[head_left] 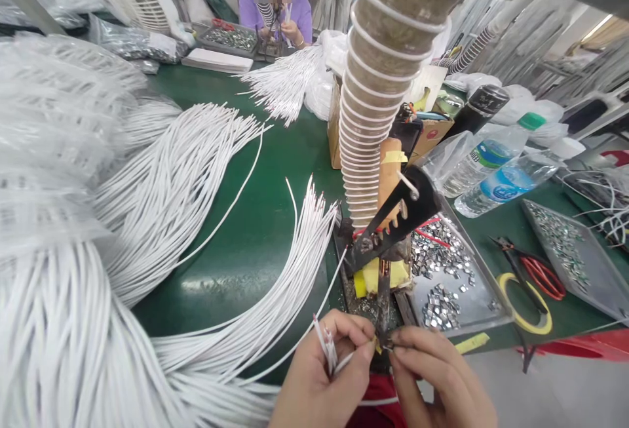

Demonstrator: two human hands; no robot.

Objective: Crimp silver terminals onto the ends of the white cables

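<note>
My left hand (327,372) is closed around a few white cables (328,346) whose stripped ends poke up between the fingers. Its thumb and fingertip meet just under the dark metal tip of a bench-top soldering fixture (384,303). Beside it, my right hand (437,372) pinches a small shiny metal part (387,348), mostly hidden by the fingertips. The two hands nearly touch below the tip. A loose bundle of white cables (275,297) lies left of the fixture, ends pointing up. Right of it, a metal tray (484,323) holds many small metal connector shells (442,307).
A ribbed exhaust hose (373,100) hangs over the fixture. Larger cable bundles (181,179) cover the left of the green table (221,277). On the right are water bottles (506,182), pliers (525,271), a yellow tape roll (533,326) and a second tray (597,271). A co-worker (299,12) sits opposite.
</note>
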